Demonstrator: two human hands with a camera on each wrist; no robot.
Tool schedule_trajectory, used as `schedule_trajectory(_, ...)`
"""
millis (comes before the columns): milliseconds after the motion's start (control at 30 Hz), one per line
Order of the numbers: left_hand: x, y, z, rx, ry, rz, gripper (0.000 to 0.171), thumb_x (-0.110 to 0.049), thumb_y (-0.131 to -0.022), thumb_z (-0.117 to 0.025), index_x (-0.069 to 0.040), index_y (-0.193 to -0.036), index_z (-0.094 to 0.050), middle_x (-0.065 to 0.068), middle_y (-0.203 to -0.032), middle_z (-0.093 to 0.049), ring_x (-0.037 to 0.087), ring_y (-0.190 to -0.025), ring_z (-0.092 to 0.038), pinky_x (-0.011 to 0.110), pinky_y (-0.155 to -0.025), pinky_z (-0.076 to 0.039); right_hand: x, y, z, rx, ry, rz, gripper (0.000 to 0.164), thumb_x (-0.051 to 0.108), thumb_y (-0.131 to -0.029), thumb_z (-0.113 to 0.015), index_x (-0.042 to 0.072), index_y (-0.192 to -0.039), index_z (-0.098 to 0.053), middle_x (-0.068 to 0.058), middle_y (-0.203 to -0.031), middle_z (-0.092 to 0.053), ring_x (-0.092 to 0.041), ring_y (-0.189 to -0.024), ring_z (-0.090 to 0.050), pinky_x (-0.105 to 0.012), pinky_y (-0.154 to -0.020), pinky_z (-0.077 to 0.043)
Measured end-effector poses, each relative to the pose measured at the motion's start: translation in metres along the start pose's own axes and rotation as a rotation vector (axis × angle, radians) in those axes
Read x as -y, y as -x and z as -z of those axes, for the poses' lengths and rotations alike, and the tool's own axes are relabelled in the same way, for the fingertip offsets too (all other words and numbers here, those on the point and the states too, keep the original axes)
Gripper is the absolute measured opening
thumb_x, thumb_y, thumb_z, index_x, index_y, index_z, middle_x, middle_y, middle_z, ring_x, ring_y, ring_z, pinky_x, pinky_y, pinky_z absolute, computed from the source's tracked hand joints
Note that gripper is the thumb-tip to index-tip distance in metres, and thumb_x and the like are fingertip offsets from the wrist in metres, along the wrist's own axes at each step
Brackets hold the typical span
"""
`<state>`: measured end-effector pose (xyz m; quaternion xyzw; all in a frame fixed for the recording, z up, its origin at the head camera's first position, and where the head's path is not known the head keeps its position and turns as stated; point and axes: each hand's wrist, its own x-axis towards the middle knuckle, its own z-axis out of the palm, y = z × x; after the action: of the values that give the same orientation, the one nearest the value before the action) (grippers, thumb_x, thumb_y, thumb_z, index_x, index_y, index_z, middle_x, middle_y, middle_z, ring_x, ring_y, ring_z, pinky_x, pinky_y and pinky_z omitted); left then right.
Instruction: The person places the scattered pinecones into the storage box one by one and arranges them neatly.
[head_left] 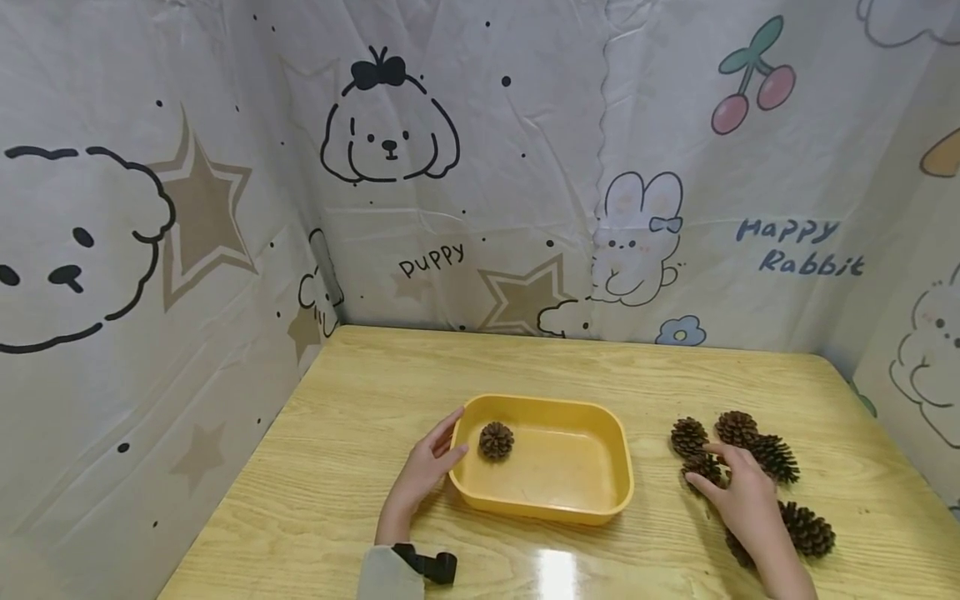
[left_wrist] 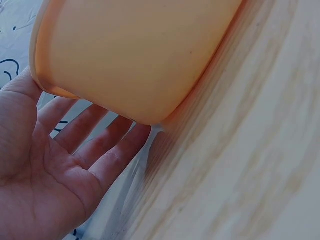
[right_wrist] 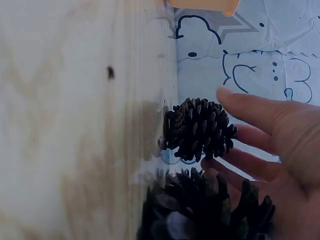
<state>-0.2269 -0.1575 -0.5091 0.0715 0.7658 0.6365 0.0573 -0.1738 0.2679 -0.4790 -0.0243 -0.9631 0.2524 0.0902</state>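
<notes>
A yellow plastic box (head_left: 547, 503) stands on the table with one pine cone (head_left: 496, 441) inside, toward its left end. My left hand (head_left: 426, 467) holds the box's left end, the thumb at the rim and the fingers along the outer wall. Over a group of pine cones on the right, my right hand (head_left: 742, 492) is spread, thumb and fingers apart around one pine cone (head_left: 702, 469). In the right wrist view the thumb stands off from the nearby pine cone (right_wrist: 200, 130); finger contact is hard to tell. A nearer dark pine cone (right_wrist: 200, 210) partly covers the fingers.
More pine cones lie around the right hand: one behind left (head_left: 688, 436), one at the back (head_left: 737, 428), one to the right (head_left: 776, 458) and one nearer (head_left: 808, 530). The wooden table (head_left: 360, 392) meets a printed cloth (head_left: 465, 208) behind and at both sides.
</notes>
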Motion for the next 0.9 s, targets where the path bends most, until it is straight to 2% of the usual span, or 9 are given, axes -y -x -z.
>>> schedule_trajectory(67,-0.0004,-0.0004,-0.0001,0.000,0.002,0.001,0.059,-0.012,-0.097,-0.060,-0.020,-0.151,-0.039,0.010,-0.160,-0.033,0.033,-0.147,-0.033,0.047,-0.123,-0.027,-0.0008,-0.0009,0.0004,0.019,0.014,0.016,0.056,0.019,-0.084,-0.076,-0.008,-0.128,-0.054,-0.039,-0.126,-0.049,-0.050,-0.100,-0.058,-0.056,-0.072,-0.054)
schedule_trajectory(200,-0.0015,-0.0007,0.0000,0.004,0.005,-0.003,0.059,-0.012,-0.097,-0.060,-0.020,-0.151,-0.039,0.010,-0.160,-0.032,0.033,-0.147,-0.032,0.048,-0.123,-0.027,-0.0021,-0.0015,0.0005,0.041,0.025,0.048,0.053,0.014,-0.083,-0.075,-0.009,-0.126,-0.055,-0.041,-0.127,-0.048,-0.042,-0.081,-0.064,-0.056,-0.071,-0.055)
schedule_trajectory(300,-0.0017,-0.0012,0.0001,0.005,0.005,-0.005,0.059,-0.012,-0.097,-0.060,-0.020,-0.151,-0.039,0.010,-0.160,-0.032,0.033,-0.147,-0.032,0.048,-0.123,-0.027,-0.0028,-0.0013,0.0002,0.031,0.023,0.071,0.049,0.010,-0.082,-0.076,-0.009,-0.124,-0.056,-0.042,-0.125,-0.049,-0.038,-0.075,-0.065,-0.055,-0.069,-0.055)
schedule_trajectory(433,-0.0009,-0.0020,0.0002,0.003,0.004,-0.003,0.059,-0.013,-0.097,-0.061,-0.020,-0.151,-0.040,0.010,-0.160,-0.033,0.032,-0.147,-0.032,0.047,-0.123,-0.027,-0.0031,-0.0011,-0.0002,0.005,0.024,0.096,0.048,0.009,-0.081,-0.076,-0.008,-0.122,-0.058,-0.041,-0.123,-0.052,-0.047,-0.086,-0.063,-0.056,-0.072,-0.055)
schedule_trajectory(533,0.0000,-0.0020,0.0004,0.004,0.010,-0.004,0.059,-0.012,-0.097,-0.061,-0.020,-0.151,-0.040,0.010,-0.160,-0.033,0.032,-0.148,-0.032,0.047,-0.123,-0.027,-0.0033,-0.0010,0.0000,0.007,0.023,0.094,0.048,0.009,-0.081,-0.076,-0.008,-0.122,-0.058,-0.041,-0.123,-0.052,-0.047,-0.086,-0.063,-0.056,-0.072,-0.055)
schedule_trajectory(633,0.0007,-0.0017,0.0006,0.007,0.017,-0.005,0.059,-0.012,-0.097,-0.060,-0.020,-0.151,-0.040,0.009,-0.160,-0.033,0.032,-0.147,-0.032,0.047,-0.123,-0.027,-0.0032,-0.0012,0.0007,0.021,0.019,0.074,0.049,0.010,-0.082,-0.075,-0.008,-0.123,-0.057,-0.042,-0.124,-0.050,-0.038,-0.072,-0.064,-0.053,-0.067,-0.055)
schedule_trajectory(767,0.0007,-0.0015,0.0005,0.008,0.018,-0.003,0.058,-0.012,-0.097,-0.060,-0.021,-0.151,-0.040,0.009,-0.160,-0.033,0.032,-0.147,-0.033,0.047,-0.123,-0.027,-0.0029,-0.0008,0.0013,0.029,0.016,0.053,0.050,0.011,-0.083,-0.075,-0.008,-0.125,-0.055,-0.042,-0.124,-0.049,-0.020,-0.054,-0.058,-0.046,-0.060,-0.054)
schedule_trajectory(833,0.0003,-0.0013,0.0003,0.005,0.015,-0.001,0.059,-0.012,-0.097,-0.060,-0.020,-0.151,-0.040,0.010,-0.160,-0.033,0.033,-0.147,-0.033,0.048,-0.123,-0.027,-0.0030,-0.0005,0.0014,0.028,0.017,0.048,0.050,0.011,-0.083,-0.074,-0.008,-0.125,-0.055,-0.042,-0.123,-0.049,-0.019,-0.053,-0.057,-0.045,-0.058,-0.053)
schedule_trajectory(900,-0.0001,-0.0009,0.0000,0.001,0.012,0.004,0.059,-0.012,-0.097,-0.061,-0.020,-0.151,-0.040,0.010,-0.160,-0.033,0.033,-0.147,-0.033,0.048,-0.123,-0.028,-0.0030,-0.0005,0.0016,0.026,0.021,0.043,0.050,0.011,-0.084,-0.075,-0.008,-0.125,-0.055,-0.041,-0.122,-0.050,-0.025,-0.061,-0.061,-0.048,-0.062,-0.054)
